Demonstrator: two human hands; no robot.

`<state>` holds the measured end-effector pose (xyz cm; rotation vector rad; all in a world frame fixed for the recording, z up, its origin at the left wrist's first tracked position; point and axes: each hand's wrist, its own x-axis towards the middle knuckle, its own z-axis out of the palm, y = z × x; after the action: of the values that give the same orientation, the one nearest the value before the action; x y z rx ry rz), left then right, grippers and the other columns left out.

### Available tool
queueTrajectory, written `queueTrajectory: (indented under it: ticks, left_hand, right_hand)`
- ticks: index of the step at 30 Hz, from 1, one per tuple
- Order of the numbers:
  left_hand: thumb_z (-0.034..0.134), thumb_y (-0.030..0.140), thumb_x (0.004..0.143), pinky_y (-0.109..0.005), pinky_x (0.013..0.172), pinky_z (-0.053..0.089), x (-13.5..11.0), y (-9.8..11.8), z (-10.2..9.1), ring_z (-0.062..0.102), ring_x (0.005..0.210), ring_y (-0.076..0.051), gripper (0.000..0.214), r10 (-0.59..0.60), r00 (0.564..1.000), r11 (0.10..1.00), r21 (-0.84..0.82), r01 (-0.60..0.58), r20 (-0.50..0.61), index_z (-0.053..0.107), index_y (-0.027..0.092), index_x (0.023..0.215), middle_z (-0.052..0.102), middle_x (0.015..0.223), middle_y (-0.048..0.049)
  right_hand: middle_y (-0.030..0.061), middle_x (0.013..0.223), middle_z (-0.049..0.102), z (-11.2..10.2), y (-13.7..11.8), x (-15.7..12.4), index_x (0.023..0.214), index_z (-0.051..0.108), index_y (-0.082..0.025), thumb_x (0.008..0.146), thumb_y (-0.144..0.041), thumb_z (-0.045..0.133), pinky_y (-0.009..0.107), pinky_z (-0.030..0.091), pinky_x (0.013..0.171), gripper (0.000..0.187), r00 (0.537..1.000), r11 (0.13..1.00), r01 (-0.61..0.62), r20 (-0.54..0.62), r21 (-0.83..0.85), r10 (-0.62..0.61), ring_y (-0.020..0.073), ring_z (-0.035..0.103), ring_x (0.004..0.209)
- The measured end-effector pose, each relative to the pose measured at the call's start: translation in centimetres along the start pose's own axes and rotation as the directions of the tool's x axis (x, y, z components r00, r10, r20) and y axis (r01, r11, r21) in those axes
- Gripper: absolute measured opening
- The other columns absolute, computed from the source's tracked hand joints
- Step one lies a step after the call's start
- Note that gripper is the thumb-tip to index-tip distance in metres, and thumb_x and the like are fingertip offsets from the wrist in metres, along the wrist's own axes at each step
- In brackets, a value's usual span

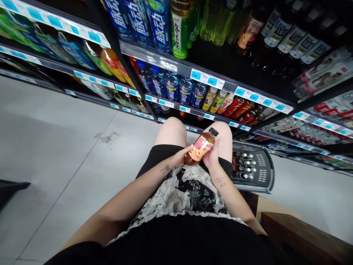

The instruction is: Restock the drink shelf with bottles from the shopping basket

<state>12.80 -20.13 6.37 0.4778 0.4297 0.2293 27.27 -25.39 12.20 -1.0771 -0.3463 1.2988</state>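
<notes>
One amber drink bottle [200,147] with a black cap lies tilted in two hands, just above two bare knees [171,130]. The left hand [184,154] cups its base, fingers curled tight around it. The right hand [213,154] grips the body, fingers wrapped round it. Ahead, the shelf [154,59] carries three big blue bottles [139,18] on top, with five smaller blue ones [179,88] below. One grey basket [268,173] sits at the right, its bottles too small to count.
</notes>
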Motion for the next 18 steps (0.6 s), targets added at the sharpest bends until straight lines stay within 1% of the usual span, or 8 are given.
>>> queueTrajectory:
  ticks: [1,2,4,6,8,10,14,18]
  left_hand:
    - [0.077,0.062,0.082,-0.036,0.087,0.057,0.0,0.0,0.1,0.074,0.092,-0.027,0.058,0.031,0.999,0.999,0.026,-0.031,-0.021,0.077,0.013,0.112,0.079,0.106,-0.0152]
    - [0.081,0.058,0.081,-0.036,0.091,0.056,0.0,0.1,0.1,0.074,0.096,-0.026,0.057,0.053,0.998,0.997,0.065,-0.051,-0.026,0.076,0.013,0.115,0.079,0.11,-0.0151]
    - [0.088,0.049,0.077,-0.035,0.095,0.055,-0.3,0.4,0.3,0.073,0.104,-0.027,0.058,0.075,0.997,0.986,0.149,-0.076,0.011,0.075,0.014,0.12,0.077,0.118,-0.0153]
    - [0.091,0.042,0.075,-0.037,0.099,0.054,-0.7,0.6,0.5,0.072,0.111,-0.028,0.061,0.063,0.994,0.973,0.214,-0.082,0.093,0.073,0.014,0.126,0.075,0.125,-0.0159]
    - [0.09,0.038,0.076,-0.039,0.102,0.053,-0.9,0.7,0.6,0.07,0.115,-0.029,0.062,0.039,0.984,0.96,0.265,-0.085,0.175,0.071,0.014,0.13,0.072,0.129,-0.0173]
    - [0.089,0.037,0.078,-0.04,0.104,0.052,-0.9,0.6,0.7,0.07,0.116,-0.03,0.06,0.031,0.974,0.948,0.302,-0.1,0.224,0.07,0.013,0.13,0.071,0.13,-0.0182]
    - [0.089,0.037,0.078,-0.04,0.105,0.052,-0.7,0.4,0.5,0.069,0.118,-0.03,0.059,0.059,0.972,0.934,0.331,-0.135,0.229,0.069,0.013,0.128,0.071,0.13,-0.018]
    - [0.091,0.037,0.076,-0.04,0.105,0.052,-0.9,0.6,0.5,0.069,0.117,-0.029,0.06,0.044,0.977,0.936,0.333,-0.114,0.209,0.07,0.013,0.127,0.071,0.131,-0.018]
  right_hand:
    - [0.0102,0.1,0.078,0.0,-0.2,0.3,0.105,0.071,-0.023,0.066,-0.1,0.056,0.05,0.061,0.093,0.088,1.0,1.0,-0.02,-0.023,0.018,0.021,0.0336,0.072,0.108]
    - [0.0102,0.095,0.078,0.0,-0.3,0.4,0.101,0.071,-0.023,0.067,-0.102,0.05,0.051,0.061,0.091,0.088,0.999,0.998,-0.046,-0.013,0.031,0.047,0.0339,0.073,0.106]
    - [0.0105,0.086,0.077,0.0,-0.7,0.5,0.093,0.071,-0.023,0.068,-0.1,0.052,0.051,0.062,0.09,0.083,0.994,0.994,-0.1,0.048,0.042,0.098,0.035,0.074,0.102]
    - [0.0108,0.08,0.076,0.0,-0.9,0.2,0.087,0.07,-0.022,0.068,-0.096,0.056,0.052,0.062,0.089,0.078,0.986,0.988,-0.142,0.096,0.053,0.137,0.0364,0.074,0.101]
    - [0.0104,0.076,0.075,0.0,-1.0,-0.3,0.085,0.07,-0.021,0.068,-0.092,0.056,0.053,0.062,0.089,0.075,0.977,0.983,-0.178,0.129,0.05,0.171,0.0366,0.075,0.1]
    - [0.0092,0.074,0.074,0.0,-1.1,-0.6,0.085,0.07,-0.022,0.067,-0.092,0.055,0.052,0.062,0.09,0.074,0.97,0.98,-0.196,0.151,0.024,0.19,0.0359,0.075,0.097]
    - [0.0084,0.072,0.073,-0.1,-1.2,-0.6,0.084,0.07,-0.021,0.065,-0.093,0.054,0.052,0.062,0.09,0.076,0.965,0.98,-0.198,0.175,-0.011,0.197,0.035,0.075,0.092]
    - [0.0094,0.075,0.074,-0.2,-1.0,-0.4,0.084,0.07,-0.022,0.068,-0.092,0.053,0.054,0.062,0.09,0.074,0.963,0.979,-0.206,0.177,0.001,0.202,0.036,0.075,0.095]
